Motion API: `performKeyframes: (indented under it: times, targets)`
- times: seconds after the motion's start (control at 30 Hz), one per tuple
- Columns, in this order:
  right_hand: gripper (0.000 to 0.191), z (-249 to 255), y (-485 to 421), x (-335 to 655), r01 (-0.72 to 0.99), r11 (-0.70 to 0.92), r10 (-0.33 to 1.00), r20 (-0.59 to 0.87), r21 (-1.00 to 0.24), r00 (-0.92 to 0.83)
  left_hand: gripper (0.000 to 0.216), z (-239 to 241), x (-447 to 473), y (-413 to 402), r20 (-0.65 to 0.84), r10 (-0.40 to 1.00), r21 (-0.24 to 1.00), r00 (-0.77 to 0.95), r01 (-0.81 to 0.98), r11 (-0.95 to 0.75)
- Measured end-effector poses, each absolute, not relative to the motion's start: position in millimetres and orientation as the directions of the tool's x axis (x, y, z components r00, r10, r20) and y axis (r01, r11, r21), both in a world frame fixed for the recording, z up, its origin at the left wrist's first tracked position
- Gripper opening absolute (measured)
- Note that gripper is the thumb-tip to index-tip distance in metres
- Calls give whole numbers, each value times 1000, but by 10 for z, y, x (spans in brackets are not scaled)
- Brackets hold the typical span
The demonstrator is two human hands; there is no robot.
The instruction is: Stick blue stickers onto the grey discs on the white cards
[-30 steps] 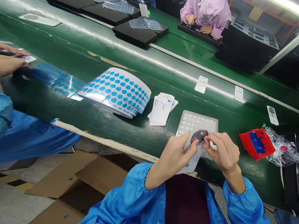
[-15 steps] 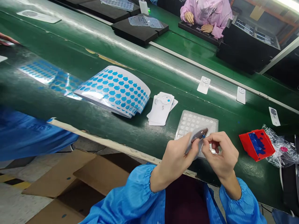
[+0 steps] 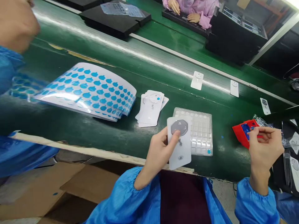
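My left hand (image 3: 161,151) holds a white card (image 3: 179,158) upright, with a shiny grey octagonal piece (image 3: 179,127) near its top. The thumb presses on that piece. My right hand (image 3: 265,146) is at the red box (image 3: 240,135), which has blue bits inside. Thumb and forefinger are pinched together at the box's rim, and what sits between them, if anything, is too small to make out. Behind the held card lies a clear plastic tray (image 3: 201,130) with rows of small pockets. A blue dot (image 3: 209,151) is on its near right corner.
A stack of white cards (image 3: 149,112) lies left of the tray, beside curled sheets of blue stickers (image 3: 93,87). Single cards (image 3: 197,80) lie along the green belt. Another person's hand (image 3: 16,28) reaches in at left. A worker in pink (image 3: 198,12) sits opposite.
My right hand has moved right, away from the held piece to the red box. My left hand has turned the card face up. Another person's arm has come in at left.
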State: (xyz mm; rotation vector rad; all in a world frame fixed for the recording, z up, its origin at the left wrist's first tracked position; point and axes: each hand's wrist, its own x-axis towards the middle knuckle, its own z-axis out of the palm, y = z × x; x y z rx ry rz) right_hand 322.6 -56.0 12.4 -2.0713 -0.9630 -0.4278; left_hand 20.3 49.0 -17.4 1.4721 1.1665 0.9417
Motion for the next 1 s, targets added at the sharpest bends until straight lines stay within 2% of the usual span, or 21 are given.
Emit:
performKeyframes:
  times: [0.07, 0.1, 0.27, 0.4, 0.57, 0.77, 1.0]
  targets:
    - [34, -1, -673, 3647, 756, -564, 529, 557, -334, 641, 25, -203, 166, 541, -75, 971, 985, 225, 167, 38]
    - [39, -66, -725, 3813, 755, -586, 558, 528, -295, 640, 25, -217, 161, 558, -99, 968, 986, 230, 152, 65]
    - [50, -284, -862, 4072, 800, -559, 713, 367, -217, 597, 30, -255, 200, 578, -150, 946, 985, 289, 130, 116]
    - [49, -266, -733, 3797, 810, -562, 714, 398, -165, 576, 33, -279, 215, 580, -175, 932, 979, 316, 153, 132]
    - [34, -172, -267, 3287, 949, -279, 863, 395, -146, 315, 36, -310, 216, 573, -190, 918, 979, 347, 141, 149]
    - [24, -206, 189, 2947, 948, 16, 961, 267, -318, 74, 38, -303, 204, 546, -217, 905, 974, 366, 148, 173]
    - [20, -263, 363, 2907, 982, 23, 980, 196, -188, 14, 42, -339, 186, 517, -255, 890, 965, 378, 154, 211]
